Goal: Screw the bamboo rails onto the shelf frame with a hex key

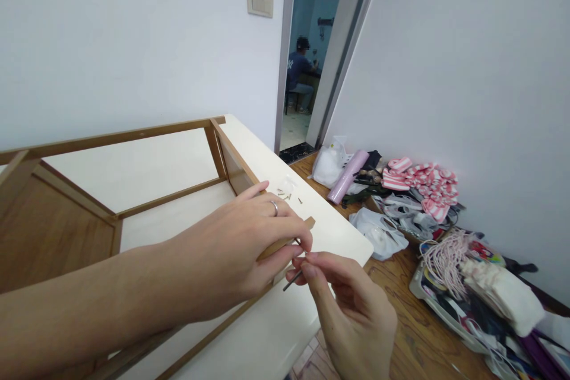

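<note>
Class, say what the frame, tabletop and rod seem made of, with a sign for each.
Frame: wood or wood veneer, satin brown; its panel shows streaky grain.
Tabletop: smooth white with a soft sheen; painted board, laminate or plastic, the look leaves it open.
Rod: probably metal, being thin, straight and dark grey; finish too small to judge.

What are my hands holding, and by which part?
Your right hand pinches a thin rod just behind its exposed end; your left hand grips the frame near one end.
</note>
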`<action>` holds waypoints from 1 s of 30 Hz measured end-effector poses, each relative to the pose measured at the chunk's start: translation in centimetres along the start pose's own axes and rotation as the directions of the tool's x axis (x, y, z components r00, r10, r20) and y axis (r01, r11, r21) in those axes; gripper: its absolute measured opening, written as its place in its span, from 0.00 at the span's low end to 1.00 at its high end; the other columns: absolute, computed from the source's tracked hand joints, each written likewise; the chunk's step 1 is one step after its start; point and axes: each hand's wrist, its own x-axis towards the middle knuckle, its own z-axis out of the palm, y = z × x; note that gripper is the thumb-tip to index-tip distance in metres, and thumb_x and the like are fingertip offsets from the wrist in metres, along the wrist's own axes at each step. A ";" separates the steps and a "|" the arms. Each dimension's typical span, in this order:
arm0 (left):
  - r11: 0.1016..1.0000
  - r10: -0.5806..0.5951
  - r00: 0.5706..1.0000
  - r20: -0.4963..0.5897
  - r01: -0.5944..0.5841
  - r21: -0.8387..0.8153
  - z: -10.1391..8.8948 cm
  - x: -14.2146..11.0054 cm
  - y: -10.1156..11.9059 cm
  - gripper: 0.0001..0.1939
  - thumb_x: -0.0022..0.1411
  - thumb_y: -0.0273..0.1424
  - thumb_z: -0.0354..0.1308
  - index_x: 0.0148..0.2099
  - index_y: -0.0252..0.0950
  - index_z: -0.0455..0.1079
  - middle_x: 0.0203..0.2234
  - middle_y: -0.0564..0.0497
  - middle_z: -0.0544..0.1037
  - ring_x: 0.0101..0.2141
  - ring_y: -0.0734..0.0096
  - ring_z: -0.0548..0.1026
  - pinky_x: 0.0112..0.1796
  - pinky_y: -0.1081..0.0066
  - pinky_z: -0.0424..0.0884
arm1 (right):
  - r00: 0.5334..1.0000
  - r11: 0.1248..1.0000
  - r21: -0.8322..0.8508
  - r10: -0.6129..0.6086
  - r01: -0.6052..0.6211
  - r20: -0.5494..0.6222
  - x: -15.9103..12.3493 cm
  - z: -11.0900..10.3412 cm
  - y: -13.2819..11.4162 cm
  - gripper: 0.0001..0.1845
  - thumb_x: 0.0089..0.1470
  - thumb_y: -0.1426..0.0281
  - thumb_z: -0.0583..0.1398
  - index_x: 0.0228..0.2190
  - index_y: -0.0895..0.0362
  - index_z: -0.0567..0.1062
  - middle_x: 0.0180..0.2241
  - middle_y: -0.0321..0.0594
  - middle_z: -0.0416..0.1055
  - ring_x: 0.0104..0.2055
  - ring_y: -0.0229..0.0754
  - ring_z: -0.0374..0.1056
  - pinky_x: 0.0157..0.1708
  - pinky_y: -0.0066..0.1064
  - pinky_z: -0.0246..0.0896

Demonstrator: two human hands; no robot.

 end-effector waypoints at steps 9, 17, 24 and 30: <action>1.000 0.014 1.000 0.000 -0.014 -0.015 0.0 0.2 0.0 0.12 0.76 0.25 0.49 0.46 0.43 0.73 0.42 0.55 0.81 0.46 0.67 0.77 0.69 0.47 0.48 | 0.957 0.919 -0.274 -0.255 0.285 0.140 -0.3 -1.2 1.0 0.25 0.61 0.79 0.67 0.57 0.52 0.75 0.43 0.38 0.85 0.40 0.40 0.84 0.46 0.28 0.82; 0.999 0.001 1.000 -0.001 -0.001 -0.038 0.3 0.0 -0.4 0.10 0.74 0.26 0.53 0.47 0.44 0.74 0.42 0.55 0.81 0.47 0.67 0.78 0.70 0.50 0.47 | 0.911 0.845 -0.343 -0.393 0.412 0.126 1.2 -1.1 0.5 0.16 0.63 0.79 0.66 0.50 0.53 0.78 0.37 0.39 0.85 0.36 0.41 0.83 0.37 0.29 0.80; 0.999 -0.007 1.000 -0.003 0.007 -0.054 0.6 0.0 -0.7 0.10 0.74 0.26 0.54 0.49 0.45 0.74 0.42 0.55 0.81 0.48 0.66 0.78 0.71 0.49 0.45 | 0.897 0.848 -0.359 -0.437 0.389 -0.061 2.0 0.2 1.4 0.35 0.58 0.83 0.67 0.64 0.51 0.70 0.34 0.35 0.83 0.30 0.39 0.80 0.38 0.31 0.82; 0.999 -0.017 1.000 -0.012 0.017 -0.046 0.5 0.0 -0.3 0.09 0.74 0.26 0.54 0.49 0.44 0.74 0.42 0.54 0.80 0.48 0.65 0.78 0.71 0.47 0.46 | 0.923 0.875 -0.339 -0.382 0.347 -0.041 2.1 -0.2 1.6 0.21 0.61 0.82 0.66 0.52 0.52 0.77 0.36 0.36 0.82 0.31 0.37 0.79 0.36 0.27 0.80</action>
